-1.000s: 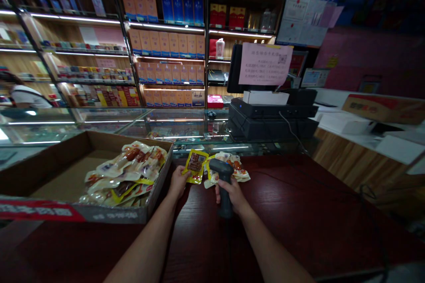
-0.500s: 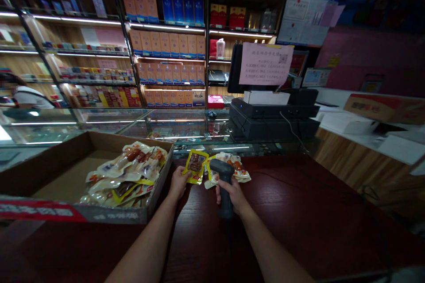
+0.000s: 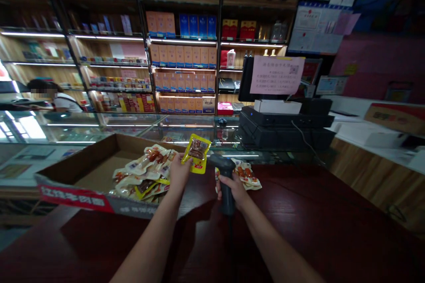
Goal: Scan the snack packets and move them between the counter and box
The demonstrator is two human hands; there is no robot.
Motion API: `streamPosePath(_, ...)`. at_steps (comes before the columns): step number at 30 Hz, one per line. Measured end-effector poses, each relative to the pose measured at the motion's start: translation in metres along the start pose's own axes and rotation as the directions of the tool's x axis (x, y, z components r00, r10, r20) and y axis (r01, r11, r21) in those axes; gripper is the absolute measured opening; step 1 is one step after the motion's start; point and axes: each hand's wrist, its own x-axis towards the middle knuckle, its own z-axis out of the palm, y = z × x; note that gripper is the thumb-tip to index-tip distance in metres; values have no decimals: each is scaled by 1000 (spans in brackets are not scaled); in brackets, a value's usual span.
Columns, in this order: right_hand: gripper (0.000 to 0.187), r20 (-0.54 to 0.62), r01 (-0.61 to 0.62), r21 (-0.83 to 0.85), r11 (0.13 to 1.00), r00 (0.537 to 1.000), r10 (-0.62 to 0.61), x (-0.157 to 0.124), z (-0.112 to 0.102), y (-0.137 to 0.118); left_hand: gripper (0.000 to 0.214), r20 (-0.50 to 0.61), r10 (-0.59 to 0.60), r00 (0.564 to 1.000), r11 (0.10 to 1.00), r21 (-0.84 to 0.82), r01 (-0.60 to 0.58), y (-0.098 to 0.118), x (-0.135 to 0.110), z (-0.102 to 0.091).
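My left hand (image 3: 178,172) is closed on a yellow snack packet (image 3: 197,153), held upright above the dark red counter (image 3: 299,221). My right hand (image 3: 232,189) grips the handle of a black barcode scanner (image 3: 223,172), whose head points toward the packet. Behind the scanner a few more snack packets (image 3: 247,174) lie on the counter. To the left stands an open cardboard box (image 3: 93,172) with a heap of similar packets (image 3: 146,172) in its right end.
A black cash register with a monitor and a pink notice (image 3: 279,115) stands at the counter's far side. Glass display cases (image 3: 99,126) and lit shelves of boxed goods (image 3: 182,70) lie beyond. A person (image 3: 55,97) is at the far left.
My left hand has lifted the yellow packet off the counter and holds it up by the scanner head. The view has shifted to the left; the scanner hand stayed roughly in place.
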Motion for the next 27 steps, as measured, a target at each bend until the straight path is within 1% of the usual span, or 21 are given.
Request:
streamPosePath(3, 36, 77, 6, 7, 1000, 997, -6, 9, 24, -5, 26, -106, 17, 994, 994, 107, -6, 13, 18, -42)
streamPosePath(5, 35, 123, -2, 16, 1000, 992, 0, 15, 40, -5, 30, -187, 55, 981, 972, 236, -10, 16, 28, -70)
streamPosePath(7, 35, 158, -7, 19, 1000, 987, 4, 18, 55, -4, 33, -234, 86, 968, 923, 384, 11, 13, 36, -95)
streamPosePath(9, 34, 185, -7, 11, 1000, 983, 5, 19, 67, -1, 33, -227, 88, 970, 848, 528, 46, 7, 42, -112)
streamPosePath(11, 33, 204, 3, 3, 1000, 979, -4, 19, 76, 3, 32, -187, 77, 979, 763, 644, 63, -2, 48, -124)
streamPosePath(13, 32, 213, 7, -1, 1000, 977, -6, 19, 81, 7, 31, -153, 70, 986, 693, 718, 62, -11, 53, -130)
streamPosePath(16, 32, 212, -1, -4, 1000, 977, 2, 19, 82, 10, 29, -131, 48, 990, 629, 774, 72, -21, 60, -133)
streamPosePath(18, 32, 209, 4, -3, 1000, 978, -3, 19, 81, 11, 28, -120, 32, 992, 614, 785, 75, -25, 63, -133)
streamPosePath(22, 32, 195, 13, 1, 1000, 981, -13, 19, 76, 9, 30, -136, 32, 990, 633, 770, 85, -25, 63, -129)
streamPosePath(25, 33, 174, 7, 4, 1000, 985, -7, 16, 71, 7, 36, -170, 110, 979, 628, 776, 64, -21, 57, -127)
streamPosePath(27, 32, 154, 6, 9, 1000, 988, -7, 13, 67, 6, 38, -201, 212, 956, 629, 777, 24, -16, 52, -126)
